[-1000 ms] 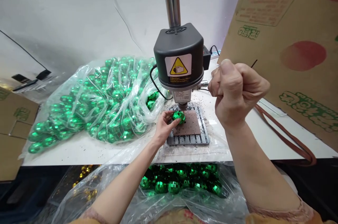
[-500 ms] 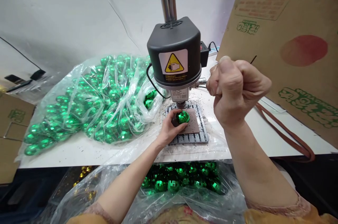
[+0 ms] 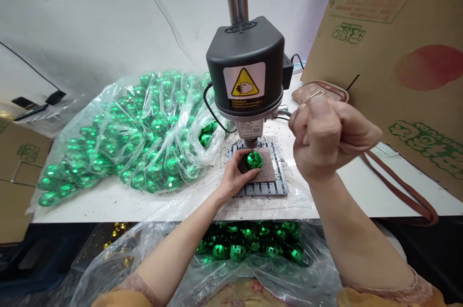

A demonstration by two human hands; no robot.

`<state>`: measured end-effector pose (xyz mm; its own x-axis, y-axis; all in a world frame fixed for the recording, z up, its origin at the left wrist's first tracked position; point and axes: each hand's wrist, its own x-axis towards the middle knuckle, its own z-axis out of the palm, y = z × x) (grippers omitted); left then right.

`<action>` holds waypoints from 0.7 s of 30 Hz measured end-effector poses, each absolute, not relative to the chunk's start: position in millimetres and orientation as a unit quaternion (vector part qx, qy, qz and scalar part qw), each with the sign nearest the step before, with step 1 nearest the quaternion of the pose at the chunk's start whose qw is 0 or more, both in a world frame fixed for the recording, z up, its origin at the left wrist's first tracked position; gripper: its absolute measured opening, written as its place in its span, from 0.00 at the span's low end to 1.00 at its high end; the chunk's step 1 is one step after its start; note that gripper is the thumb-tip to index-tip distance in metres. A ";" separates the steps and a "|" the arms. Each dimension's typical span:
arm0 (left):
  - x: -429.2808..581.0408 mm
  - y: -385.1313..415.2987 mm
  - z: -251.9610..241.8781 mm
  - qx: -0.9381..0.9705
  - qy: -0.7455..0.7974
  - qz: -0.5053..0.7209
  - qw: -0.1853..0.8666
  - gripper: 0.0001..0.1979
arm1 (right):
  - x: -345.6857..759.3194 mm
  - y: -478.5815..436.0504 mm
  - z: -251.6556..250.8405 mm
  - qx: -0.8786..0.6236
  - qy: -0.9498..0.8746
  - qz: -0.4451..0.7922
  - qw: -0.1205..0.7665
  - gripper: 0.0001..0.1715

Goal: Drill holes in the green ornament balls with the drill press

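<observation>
A shiny green faceted ball (image 3: 255,160) sits on the flat pad (image 3: 268,164) over the slotted metal base of a small drill press (image 3: 245,68). Thumb and fingers of my left hand (image 3: 237,174) are closed around its left side. Just above the ball is the drill chuck (image 3: 251,143); whether the bit touches the ball I cannot tell. My right hand (image 3: 321,135) makes a fist to the right of the machine, at the end of its metal lever (image 3: 283,112). The grip part itself is hidden inside the fist.
A clear plastic bag of green balls (image 3: 144,138) lies left on the white table (image 3: 108,203). More green balls (image 3: 238,251) rest in plastic below the front edge. A cardboard box (image 3: 394,85), a patterned purse (image 3: 307,92) and its brown strap (image 3: 401,191) are at right. Dark shavings surround the base.
My right fist has come down somewhat relative to the drill press, uncovering the purse behind it. My left hand stays on the ball. The whole view has shifted slightly.
</observation>
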<state>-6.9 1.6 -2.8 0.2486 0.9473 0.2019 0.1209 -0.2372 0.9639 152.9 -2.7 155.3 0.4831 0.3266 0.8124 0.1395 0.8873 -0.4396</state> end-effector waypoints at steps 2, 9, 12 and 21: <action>-7.1 2.1 -4.3 0.642 0.413 0.452 0.461 0.29 | 152.1 -1.6 152.0 -0.217 -0.502 0.048 0.836 0.30; -6.9 2.0 -5.4 0.641 0.405 0.459 0.463 0.28 | 151.9 0.6 143.5 -0.211 -0.494 0.020 0.844 0.30; -6.8 1.6 -5.5 0.651 0.403 0.460 0.451 0.28 | 154.5 -0.3 138.2 -0.190 -0.516 0.004 0.835 0.30; -7.0 2.5 -6.8 0.649 0.407 0.461 0.448 0.27 | 158.8 3.4 130.0 -0.119 -0.552 -0.007 0.825 0.27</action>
